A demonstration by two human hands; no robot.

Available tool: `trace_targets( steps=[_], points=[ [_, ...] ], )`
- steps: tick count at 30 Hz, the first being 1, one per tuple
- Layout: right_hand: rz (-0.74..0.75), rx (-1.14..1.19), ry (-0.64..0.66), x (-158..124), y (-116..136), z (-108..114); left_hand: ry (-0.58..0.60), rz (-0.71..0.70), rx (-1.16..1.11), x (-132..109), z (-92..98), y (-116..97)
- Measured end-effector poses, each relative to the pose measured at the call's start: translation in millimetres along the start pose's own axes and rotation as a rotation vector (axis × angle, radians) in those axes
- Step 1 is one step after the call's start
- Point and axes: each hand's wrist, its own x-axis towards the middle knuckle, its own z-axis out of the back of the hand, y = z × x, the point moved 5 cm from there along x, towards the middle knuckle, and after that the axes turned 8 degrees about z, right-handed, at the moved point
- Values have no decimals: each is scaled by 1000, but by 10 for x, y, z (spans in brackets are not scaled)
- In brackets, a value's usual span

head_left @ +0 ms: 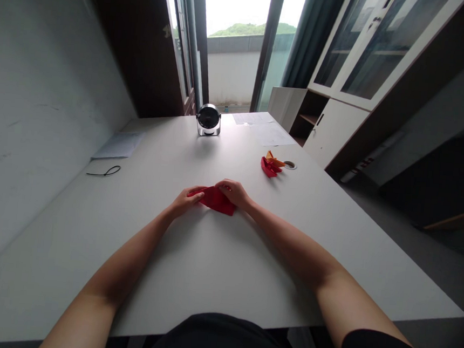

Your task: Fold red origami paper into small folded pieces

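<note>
A folded red paper [217, 200] lies on the white table [216, 259] in front of me. My left hand [185, 199] pinches its left corner with curled fingers. My right hand [233, 192] rests on its upper right part, fingers bent and pressing down on the paper. Both forearms stretch across the table toward it.
Folded red and orange paper figures [271, 165] sit to the right, beside a round cable hole [290, 165]. A small desk fan [208, 120] stands at the far edge. Paper sheets [119, 145] and a black cord [104, 172] lie left; more sheets [270, 134] far right.
</note>
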Motion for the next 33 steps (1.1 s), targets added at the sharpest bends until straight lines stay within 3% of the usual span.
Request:
trace_targets(
  steps=[4, 11, 19, 22, 26, 33],
  points=[
    [-77, -39, 6, -4, -45, 7, -16, 19, -37, 48, 22, 75],
    [-143, -37, 8, -37, -116, 19, -159, 41, -129, 83, 129, 147],
    [-177, -91, 2, -43, -241, 25, -244, -48, -140, 50, 181, 48],
    [-173, -132, -20, -37, -253, 54, -290, -31, -100, 24, 237, 35],
    [-112, -192, -20, -27, -208, 73, -265, -31, -23, 14, 263, 47],
    [-95, -159, 2, -20, -154, 80, -304, -122, 360, -12, 238, 9]
  ],
)
